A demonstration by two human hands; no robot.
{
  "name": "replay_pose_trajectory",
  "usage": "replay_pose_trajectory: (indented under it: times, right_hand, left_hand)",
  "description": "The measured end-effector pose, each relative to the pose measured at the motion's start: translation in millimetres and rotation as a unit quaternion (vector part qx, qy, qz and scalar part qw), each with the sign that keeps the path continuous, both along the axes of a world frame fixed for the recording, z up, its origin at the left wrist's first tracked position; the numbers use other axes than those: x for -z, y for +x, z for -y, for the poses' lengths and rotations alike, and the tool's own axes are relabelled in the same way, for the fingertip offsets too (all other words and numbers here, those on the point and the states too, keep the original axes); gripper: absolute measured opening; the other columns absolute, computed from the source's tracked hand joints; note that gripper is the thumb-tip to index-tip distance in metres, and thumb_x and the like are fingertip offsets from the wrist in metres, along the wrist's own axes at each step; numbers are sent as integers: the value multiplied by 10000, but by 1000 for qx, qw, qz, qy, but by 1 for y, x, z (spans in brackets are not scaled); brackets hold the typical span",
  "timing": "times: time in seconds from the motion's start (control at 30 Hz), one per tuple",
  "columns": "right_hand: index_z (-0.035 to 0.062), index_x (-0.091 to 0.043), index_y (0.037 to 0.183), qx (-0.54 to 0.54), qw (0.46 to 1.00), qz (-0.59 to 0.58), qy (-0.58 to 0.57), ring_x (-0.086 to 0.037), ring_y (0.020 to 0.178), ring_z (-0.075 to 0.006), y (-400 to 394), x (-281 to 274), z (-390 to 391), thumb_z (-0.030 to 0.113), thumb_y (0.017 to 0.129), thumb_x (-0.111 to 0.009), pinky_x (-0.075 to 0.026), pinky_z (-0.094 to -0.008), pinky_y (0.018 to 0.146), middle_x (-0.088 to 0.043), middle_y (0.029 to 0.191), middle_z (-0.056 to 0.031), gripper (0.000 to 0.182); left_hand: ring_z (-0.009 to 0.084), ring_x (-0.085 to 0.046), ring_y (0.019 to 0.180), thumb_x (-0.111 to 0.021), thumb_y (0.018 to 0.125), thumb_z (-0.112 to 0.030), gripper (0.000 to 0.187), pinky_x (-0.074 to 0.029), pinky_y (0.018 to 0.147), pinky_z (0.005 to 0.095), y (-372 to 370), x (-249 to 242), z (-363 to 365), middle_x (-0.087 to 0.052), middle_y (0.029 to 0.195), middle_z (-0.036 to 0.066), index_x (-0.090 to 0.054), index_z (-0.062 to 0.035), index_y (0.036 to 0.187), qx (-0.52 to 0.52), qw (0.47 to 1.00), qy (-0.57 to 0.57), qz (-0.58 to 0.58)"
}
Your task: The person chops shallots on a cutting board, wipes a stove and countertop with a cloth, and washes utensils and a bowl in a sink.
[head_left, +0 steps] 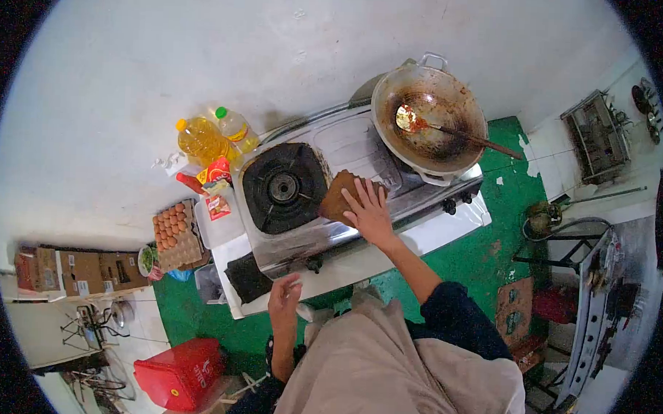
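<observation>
A two-burner steel gas stove (390,202) sits on a white counter (447,229) that runs right up against a pale wall on its far side; the counter's near edge drops to a green floor (483,256), where there is standing room. The right hand (369,212) reaches forward with the arm stretched out, palm down and fingers spread flat, pressing a brown cloth (337,195) onto the stove top between the bare left burner (283,187) and a dirty wok (429,123) on the right burner. A spatula (451,131) lies in the wok, its handle jutting past the right rim. The left hand (284,296) hangs near the counter's near edge, loosely curled and holding nothing. To the left, two cooking oil bottles (213,136) and an egg tray (176,234) crowd the counter's end.
</observation>
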State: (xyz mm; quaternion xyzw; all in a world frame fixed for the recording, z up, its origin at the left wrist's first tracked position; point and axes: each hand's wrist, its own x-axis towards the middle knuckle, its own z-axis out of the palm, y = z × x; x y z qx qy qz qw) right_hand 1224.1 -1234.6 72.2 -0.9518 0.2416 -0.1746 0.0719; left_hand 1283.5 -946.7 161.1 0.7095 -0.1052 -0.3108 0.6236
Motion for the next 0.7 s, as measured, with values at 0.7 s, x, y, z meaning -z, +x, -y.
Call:
replay_pose_trajectory:
  times: [0.7]
  right_hand:
    - [131, -451, 1358, -36, 991, 43, 119, -299, 1360, -273, -42, 32, 7, 253, 907, -520, -196, -473, 1131, -365, 1455, -77, 472]
  left_hand:
    - [198, -579, 1019, -574, 926, -209, 292, -441, 913, 317, 0, 20, 17, -599, 1133, 105, -552, 5, 1123, 46, 997, 34, -48]
